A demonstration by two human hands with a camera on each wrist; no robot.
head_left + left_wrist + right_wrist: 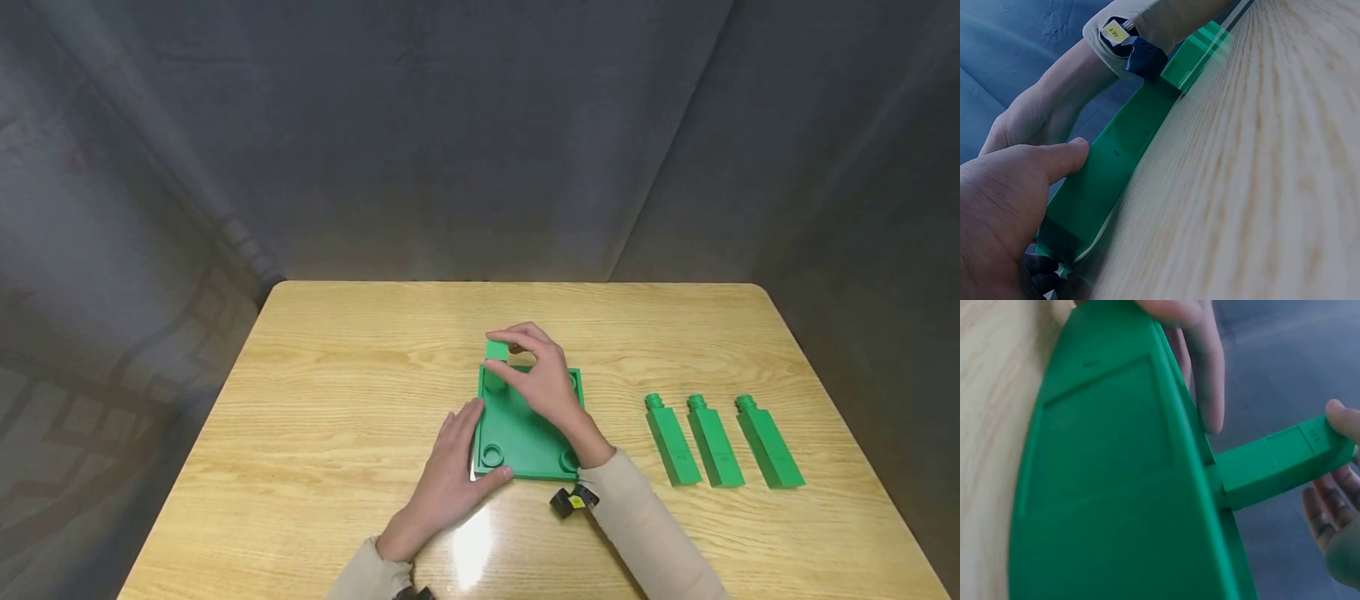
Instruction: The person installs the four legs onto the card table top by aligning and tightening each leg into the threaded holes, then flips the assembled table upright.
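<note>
A square green plastic board with a raised rim and round corner sockets lies on the table. At its far left corner a green square-sided leg stands upright. My right hand pinches the upper end of this leg between thumb and fingers. In the right wrist view, the narrow lower end of the leg meets the corner; how deep it sits is hidden. My left hand grips the board's near left corner, with the thumb along the near edge and the fingers along the left side.
Three more green legs with round threaded ends lie side by side to the right: the left one, the middle one and the right one. The wooden table ends at grey curtains.
</note>
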